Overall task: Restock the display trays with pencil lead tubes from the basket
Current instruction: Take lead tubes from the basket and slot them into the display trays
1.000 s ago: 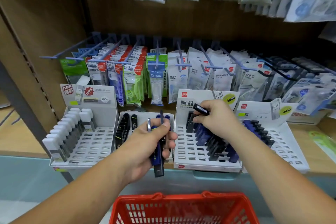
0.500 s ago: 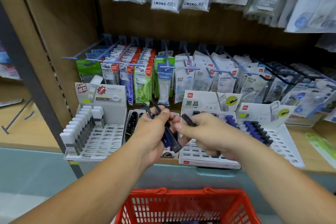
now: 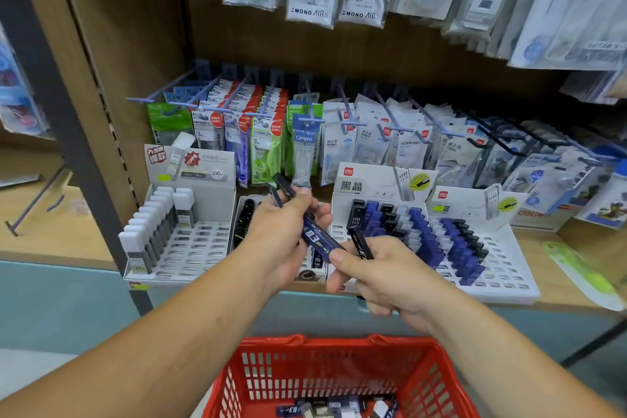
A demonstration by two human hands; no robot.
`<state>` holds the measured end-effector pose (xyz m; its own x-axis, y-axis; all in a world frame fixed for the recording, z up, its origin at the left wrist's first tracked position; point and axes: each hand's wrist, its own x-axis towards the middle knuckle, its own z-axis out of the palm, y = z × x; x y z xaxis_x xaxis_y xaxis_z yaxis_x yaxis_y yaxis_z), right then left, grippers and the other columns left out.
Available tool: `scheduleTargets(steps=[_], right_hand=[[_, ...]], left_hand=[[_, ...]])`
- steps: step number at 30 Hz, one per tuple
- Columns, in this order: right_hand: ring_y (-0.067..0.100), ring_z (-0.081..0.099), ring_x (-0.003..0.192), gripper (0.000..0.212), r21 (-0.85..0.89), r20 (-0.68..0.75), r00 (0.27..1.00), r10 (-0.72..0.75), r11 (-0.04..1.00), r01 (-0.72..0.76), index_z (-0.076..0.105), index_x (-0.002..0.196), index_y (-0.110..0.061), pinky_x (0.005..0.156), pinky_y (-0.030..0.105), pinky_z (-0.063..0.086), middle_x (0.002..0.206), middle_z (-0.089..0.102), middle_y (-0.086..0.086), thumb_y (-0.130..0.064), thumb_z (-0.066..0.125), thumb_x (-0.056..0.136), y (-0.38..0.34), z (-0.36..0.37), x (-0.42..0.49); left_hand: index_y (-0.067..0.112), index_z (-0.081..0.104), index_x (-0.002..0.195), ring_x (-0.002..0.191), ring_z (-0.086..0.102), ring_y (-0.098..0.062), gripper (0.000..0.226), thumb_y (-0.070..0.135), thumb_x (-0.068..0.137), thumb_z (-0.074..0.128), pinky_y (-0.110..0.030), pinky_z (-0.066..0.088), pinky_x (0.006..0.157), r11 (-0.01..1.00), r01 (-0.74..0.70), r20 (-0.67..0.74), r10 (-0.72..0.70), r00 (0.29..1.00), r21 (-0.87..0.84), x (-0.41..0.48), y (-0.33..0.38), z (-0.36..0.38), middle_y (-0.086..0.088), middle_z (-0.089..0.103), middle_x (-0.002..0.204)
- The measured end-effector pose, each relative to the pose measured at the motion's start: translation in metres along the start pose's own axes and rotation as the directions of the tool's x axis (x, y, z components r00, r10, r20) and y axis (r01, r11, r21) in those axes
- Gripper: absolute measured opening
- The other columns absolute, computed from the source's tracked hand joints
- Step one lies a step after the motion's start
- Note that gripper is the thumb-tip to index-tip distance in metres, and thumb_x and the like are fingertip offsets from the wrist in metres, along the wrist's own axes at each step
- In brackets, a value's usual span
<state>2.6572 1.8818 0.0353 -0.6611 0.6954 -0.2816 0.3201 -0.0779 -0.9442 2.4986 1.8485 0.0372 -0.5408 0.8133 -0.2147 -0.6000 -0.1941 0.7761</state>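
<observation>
My left hand (image 3: 285, 241) grips a bunch of slim blue and black lead tubes (image 3: 315, 236) in front of the shelf. Beside it, my right hand (image 3: 380, 278) pinches one black lead tube (image 3: 361, 243), its tip close to the bunch. Behind the hands stand white display trays: the middle-right tray (image 3: 342, 231) and the far-right tray (image 3: 505, 268) hold rows of blue and black tubes, and a small tray (image 3: 244, 210) behind my left hand holds black ones. A red basket (image 3: 339, 377) at the bottom has several tubes on its floor.
A left tray (image 3: 196, 248) holds white-capped tubes along its left side. Packets hang on blue pegs (image 3: 305, 119) behind the trays and from a higher row. A dark shelf upright (image 3: 68, 132) stands at the left. The wooden shelf edge (image 3: 559, 302) runs below the trays.
My right hand pulled back from the middle-right tray toward my left hand, holding a black tube. My left hand tilted its bunch of tubes. The view shifted downward, showing more of the basket.
</observation>
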Motion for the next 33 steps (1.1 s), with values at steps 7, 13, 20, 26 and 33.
scheduleTargets(steps=[7,13,20,26,33], right_hand=[[0.01,0.02,0.037,0.026,0.014,-0.027,0.999,0.029,0.999,-0.029,0.058,0.113,0.003,0.04,0.019,0.022,0.085,0.075,0.016,-0.022,0.058,0.105,0.018,-0.02,0.004],[0.013,0.023,0.037,0.016,0.055,-0.188,0.982,-0.018,0.998,0.029,0.064,0.103,-0.009,0.04,0.021,0.02,0.084,0.077,0.014,-0.024,0.06,0.103,0.02,-0.015,0.015],[0.015,0.023,0.039,0.017,0.064,-0.151,0.987,-0.056,0.996,0.067,0.067,0.106,-0.011,0.042,0.023,0.021,0.082,0.076,0.015,-0.027,0.06,0.103,0.022,-0.016,0.019],[0.012,0.022,0.038,0.022,0.093,-0.067,0.996,-0.063,0.993,0.069,0.064,0.118,-0.01,0.042,0.024,0.022,0.089,0.076,0.021,-0.025,0.054,0.106,0.023,-0.025,0.017],[0.012,0.023,0.034,0.021,0.192,-0.148,0.988,-0.03,0.98,0.059,0.055,0.111,-0.001,0.04,0.022,0.023,0.087,0.074,0.023,-0.022,0.052,0.107,0.029,-0.037,0.017]], left_hand=[[0.012,0.055,0.102,0.087,0.066,-0.026,0.009,0.007,0.107,0.05,-0.046,0.062,0.087,0.996,-0.027,-0.037,0.03,0.999,0.087,0.011,-0.002,-0.013,-0.01,0.059,0.082],[0.016,0.052,0.099,0.05,0.046,-0.013,0.011,0.02,0.108,0.047,-0.028,0.047,0.047,0.946,-0.05,-0.123,0.093,0.988,0.319,0.014,-0.028,-0.007,-0.002,0.048,0.067],[0.022,0.051,0.086,0.048,0.018,-0.014,0.038,0.054,0.093,0.068,-0.023,0.012,0.045,0.926,0.021,0.135,-0.077,0.988,0.377,0.01,-0.034,-0.003,0.003,0.039,0.057],[0.018,0.051,0.093,0.051,0.02,-0.013,0.03,0.042,0.096,0.069,-0.023,0.016,0.04,0.954,0.031,0.157,-0.08,0.984,0.298,0.012,-0.032,-0.009,-0.001,0.054,0.066],[0.018,0.05,0.095,0.048,0.028,-0.014,0.027,0.036,0.098,0.069,-0.022,0.017,0.041,0.964,0.052,-0.054,-0.039,0.998,0.262,0.02,-0.026,-0.016,-0.004,0.047,0.065]])
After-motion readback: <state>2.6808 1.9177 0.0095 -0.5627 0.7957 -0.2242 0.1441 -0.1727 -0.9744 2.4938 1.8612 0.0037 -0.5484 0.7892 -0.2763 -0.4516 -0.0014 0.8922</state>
